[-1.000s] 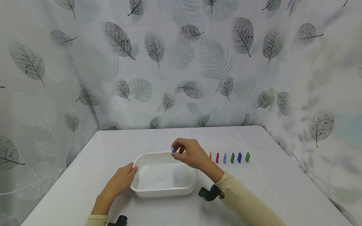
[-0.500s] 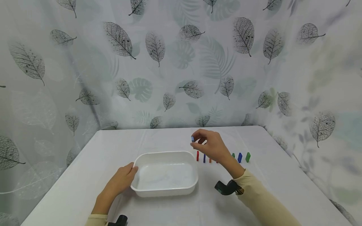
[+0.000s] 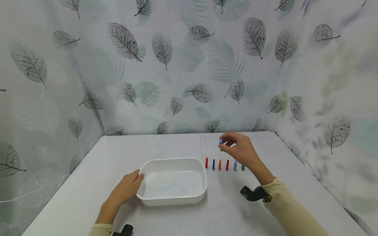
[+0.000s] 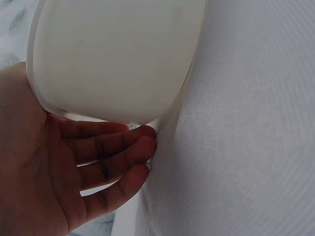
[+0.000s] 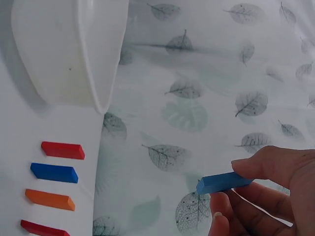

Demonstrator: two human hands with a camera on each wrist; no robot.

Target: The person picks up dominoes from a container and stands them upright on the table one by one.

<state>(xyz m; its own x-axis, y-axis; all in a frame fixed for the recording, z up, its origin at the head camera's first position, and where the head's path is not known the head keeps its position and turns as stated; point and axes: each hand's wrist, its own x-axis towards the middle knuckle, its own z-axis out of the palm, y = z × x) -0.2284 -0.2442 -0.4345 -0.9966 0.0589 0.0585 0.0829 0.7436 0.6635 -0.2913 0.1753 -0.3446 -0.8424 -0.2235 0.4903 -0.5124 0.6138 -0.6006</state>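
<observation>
A white plastic basin [image 3: 174,199] with rounded corners stands on the table, its inside bare. My left hand [image 3: 125,186] holds it by the left end, thumb over the rim and fingers along the outer wall; the left wrist view shows these fingers [image 4: 115,157] against the basin wall [image 4: 118,59]. My right hand [image 3: 239,149], raised over the right part of the table, pinches a small light-blue block [image 5: 219,183] between thumb and fingertips. Below it runs a row of upright blocks: red [image 3: 206,163], blue [image 3: 213,164], orange [image 3: 220,164], red [image 3: 227,165], light blue [image 3: 235,165] and green [image 3: 242,167].
The table [image 3: 165,219] has a white cover. Behind it and along both sides hangs a curtain [image 3: 177,65] printed with leaves. The right forearm's sleeve [image 3: 292,209] crosses the right side of the table, hiding part of the row's far end.
My right hand has moved right and up from over the basin, carrying the light-blue block past the row. The left hand and the basin have stayed put.
</observation>
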